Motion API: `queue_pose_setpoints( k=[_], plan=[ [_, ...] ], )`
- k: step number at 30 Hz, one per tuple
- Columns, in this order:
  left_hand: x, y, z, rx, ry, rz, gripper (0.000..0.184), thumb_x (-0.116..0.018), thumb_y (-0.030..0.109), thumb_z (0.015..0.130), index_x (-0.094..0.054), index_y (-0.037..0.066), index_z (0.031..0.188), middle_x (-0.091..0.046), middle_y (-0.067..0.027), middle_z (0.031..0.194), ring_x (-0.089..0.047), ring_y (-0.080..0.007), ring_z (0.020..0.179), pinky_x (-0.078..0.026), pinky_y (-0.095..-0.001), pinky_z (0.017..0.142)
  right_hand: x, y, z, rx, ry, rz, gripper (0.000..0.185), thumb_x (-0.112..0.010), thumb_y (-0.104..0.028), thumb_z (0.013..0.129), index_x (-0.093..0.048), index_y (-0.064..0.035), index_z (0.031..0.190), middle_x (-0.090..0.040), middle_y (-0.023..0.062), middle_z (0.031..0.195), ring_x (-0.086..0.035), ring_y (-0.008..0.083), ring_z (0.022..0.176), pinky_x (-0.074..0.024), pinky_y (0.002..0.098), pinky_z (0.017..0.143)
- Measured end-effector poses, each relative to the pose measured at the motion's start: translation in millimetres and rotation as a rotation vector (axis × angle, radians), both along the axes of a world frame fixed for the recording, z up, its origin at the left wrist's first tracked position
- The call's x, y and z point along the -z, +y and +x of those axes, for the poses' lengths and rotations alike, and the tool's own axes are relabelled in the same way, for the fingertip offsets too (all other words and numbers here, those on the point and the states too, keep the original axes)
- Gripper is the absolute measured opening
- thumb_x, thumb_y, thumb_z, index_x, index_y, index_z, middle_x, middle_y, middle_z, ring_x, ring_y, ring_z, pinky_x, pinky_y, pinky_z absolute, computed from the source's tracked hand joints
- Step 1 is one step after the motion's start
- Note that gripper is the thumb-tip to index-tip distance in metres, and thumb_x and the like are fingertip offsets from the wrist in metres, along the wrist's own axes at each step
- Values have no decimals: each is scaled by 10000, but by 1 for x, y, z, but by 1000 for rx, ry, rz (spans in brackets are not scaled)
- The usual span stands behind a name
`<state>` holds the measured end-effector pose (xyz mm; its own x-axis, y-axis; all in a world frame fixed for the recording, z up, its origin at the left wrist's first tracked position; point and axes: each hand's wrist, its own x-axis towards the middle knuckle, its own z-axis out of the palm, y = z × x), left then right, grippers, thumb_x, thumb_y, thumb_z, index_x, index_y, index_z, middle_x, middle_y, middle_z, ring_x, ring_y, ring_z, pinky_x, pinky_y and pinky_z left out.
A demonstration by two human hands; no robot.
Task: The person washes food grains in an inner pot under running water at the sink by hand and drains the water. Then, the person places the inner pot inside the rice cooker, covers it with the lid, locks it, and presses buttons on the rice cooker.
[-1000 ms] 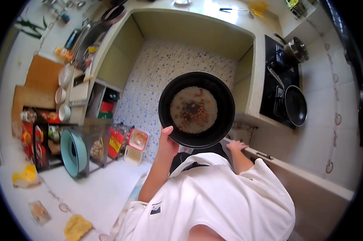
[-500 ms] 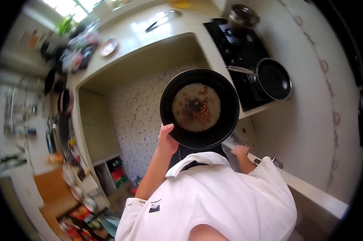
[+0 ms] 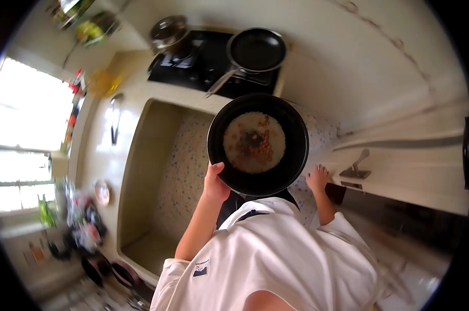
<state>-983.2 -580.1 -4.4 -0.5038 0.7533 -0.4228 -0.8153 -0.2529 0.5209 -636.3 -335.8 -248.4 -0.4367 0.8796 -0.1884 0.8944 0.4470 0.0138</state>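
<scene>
My left hand [image 3: 214, 184] has the deep, round black pot [image 3: 296, 141] by its lower left rim, fingers closed on it, thumb lapped over the edge; the other fingers are hidden under the wall. Inside lies a layer of pale, rice-like grains [image 3: 239, 135] with small reddish-brown pieces [image 3: 264, 147] and a dark patch at the middle.

I have the pot up in front of the body, above the blue-speckled pale floor [image 3: 185, 160]. In my view its far rim overlaps the front edge of the cream stone worktop [image 3: 102, 153], below the right corner of the black glass hob [image 3: 211, 52]; how it sits in depth I cannot tell. On the hob, a black frying pan with a metal handle [image 3: 256, 49] is near the right edge, a lidded metal pot [image 3: 170, 33] at the left edge.

My right hand [image 3: 318, 179] shows loosely spread fingers with nothing visible in them, just beside the end of a cream door with a metal lever handle [image 3: 405, 179]; I cannot tell whether they touch it.

I judge the step in hand to be bearing the filled pot one-handed beside the door. The next move calls for a level rim, a firm left grip and room between pot and door
</scene>
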Motion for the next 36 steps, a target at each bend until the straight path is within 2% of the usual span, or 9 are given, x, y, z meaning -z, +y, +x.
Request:
queue_pose_setpoints(
  k=[3,4,10,11,17,18,24,29,36],
  plan=[
    [-3,33,-4,189,14,-16,698,-594,364,849,-506,7,1442,-606,-139,1406,-566,-312,1296,-428,-426,1129,-57,-16,-4,169,358,236,520,-684,-223,872,-579,-70,1358,-521,207,1463,-450,441,1375,-333,572,1151],
    [26,55,-10,236,7,-5,704,-592,365,848,-500,7,1447,-600,-139,1414,-557,-315,1306,-419,-427,1138,-67,-7,-17,219,458,294,534,-681,-185,873,-557,-63,1378,-506,208,1475,-444,445,1377,-337,577,1147],
    [23,123,3,531,-39,0,726,-586,373,848,-477,13,1469,-565,-143,1454,-524,-328,1341,-388,-445,1163,-216,1,15,357,602,844,537,-654,-113,885,-536,-27,1403,-451,240,1513,-415,458,1401,-349,564,1138],
    [50,137,16,561,-4,29,728,-586,375,848,-475,15,1471,-561,-143,1459,-521,-329,1343,-386,-449,1165,-201,4,33,376,595,924,536,-653,-112,886,-536,-22,1401,-444,241,1520,-407,463,1409,-352,562,1139],
    [56,200,144,772,45,59,732,-587,375,848,-470,15,1474,-570,-140,1449,-526,-329,1336,-390,-456,1163,-208,4,172,426,529,1058,547,-639,-90,872,-539,-14,1405,-435,247,1535,-404,484,1418,-371,566,1144],
    [53,223,101,777,-16,34,729,-585,373,849,-470,14,1473,-570,-140,1449,-529,-329,1333,-393,-456,1161,-226,26,126,404,462,1031,552,-639,-88,868,-540,-15,1406,-434,248,1537,-407,485,1415,-371,568,1145],
    [42,286,205,931,6,45,708,-585,358,860,-476,18,1471,-569,-139,1457,-537,-324,1333,-405,-453,1152,-218,39,212,534,400,1077,565,-642,-90,846,-551,-13,1398,-386,289,1566,-381,504,1432,-360,578,1156],
    [49,343,238,1022,-23,88,679,-597,346,873,-493,27,1463,-569,-136,1467,-536,-312,1345,-409,-445,1147,-221,78,219,695,257,1014,549,-648,-117,834,-573,-20,1369,-311,341,1590,-313,529,1467,-334,580,1173],
    [42,393,282,1170,-25,87,683,-602,339,867,-489,33,1468,-568,-132,1470,-538,-309,1345,-413,-447,1144,-223,128,279,890,168,1047,490,-641,-116,810,-621,-49,1296,-282,351,1600,-282,535,1479,-327,569,1176]
  ],
)
